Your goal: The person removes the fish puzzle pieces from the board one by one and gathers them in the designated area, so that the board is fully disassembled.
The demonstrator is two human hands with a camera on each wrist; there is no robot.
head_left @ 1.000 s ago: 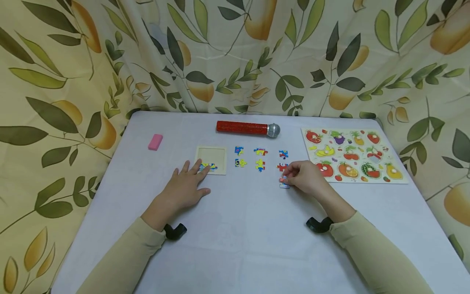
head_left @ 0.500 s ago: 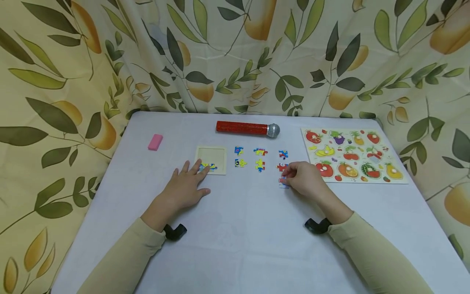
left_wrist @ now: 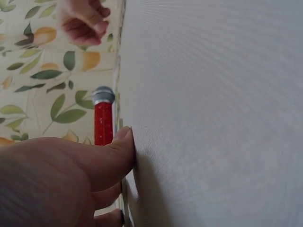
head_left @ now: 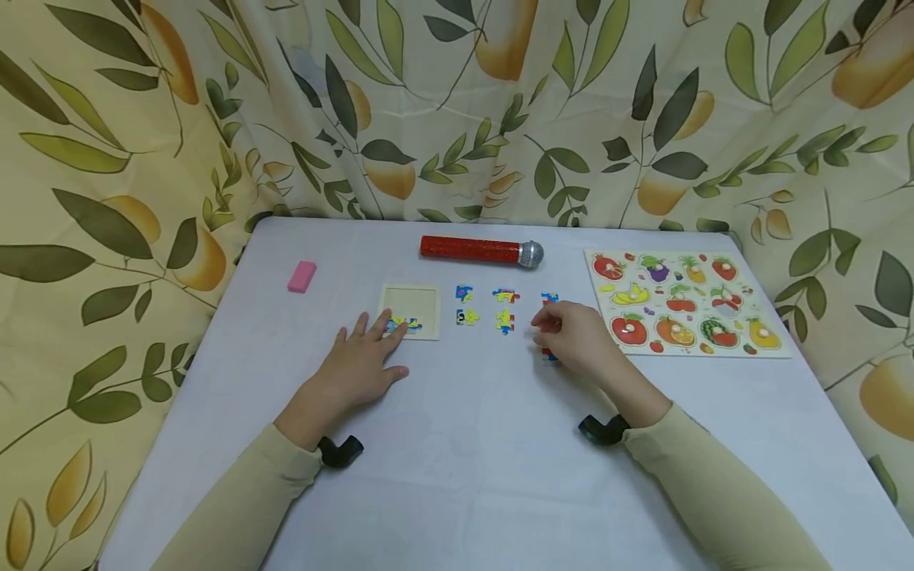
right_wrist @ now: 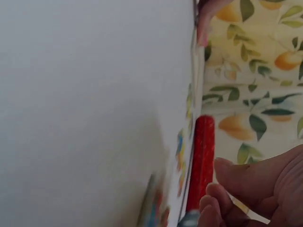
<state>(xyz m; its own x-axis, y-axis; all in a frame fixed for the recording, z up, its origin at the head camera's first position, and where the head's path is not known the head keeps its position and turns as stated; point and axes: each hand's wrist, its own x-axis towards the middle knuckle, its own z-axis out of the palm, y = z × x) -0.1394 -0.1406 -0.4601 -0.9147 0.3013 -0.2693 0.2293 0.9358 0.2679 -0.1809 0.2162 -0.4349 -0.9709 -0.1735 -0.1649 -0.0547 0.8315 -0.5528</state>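
Observation:
My left hand (head_left: 357, 361) lies spread, its fingers touching the lower left of a small square puzzle tray (head_left: 437, 313). Joined jigsaw pieces (head_left: 410, 323) lie along the tray's lower side, partly under the fingertips. My right hand (head_left: 574, 337) hovers over the right column of loose pieces with loosely curled fingers. Nothing shows between its thumb (right_wrist: 227, 172) and fingers in the right wrist view. Below it a red and blue jigsaw piece (head_left: 548, 355) is partly hidden. Another piece (head_left: 549, 298) shows just above that hand. Several loose pieces (head_left: 505, 321) lie between the hands.
A red microphone (head_left: 471, 249) lies behind the pieces. On the right is a fruit puzzle board (head_left: 696, 305), close to my right hand. A pink block (head_left: 302, 277) sits at the back left. A patterned curtain (head_left: 457, 111) hangs behind the white table (head_left: 457, 476).
My right hand has lifted off the lowest piece of the right column and shifted slightly left and away from me. The left hand has stayed in place.

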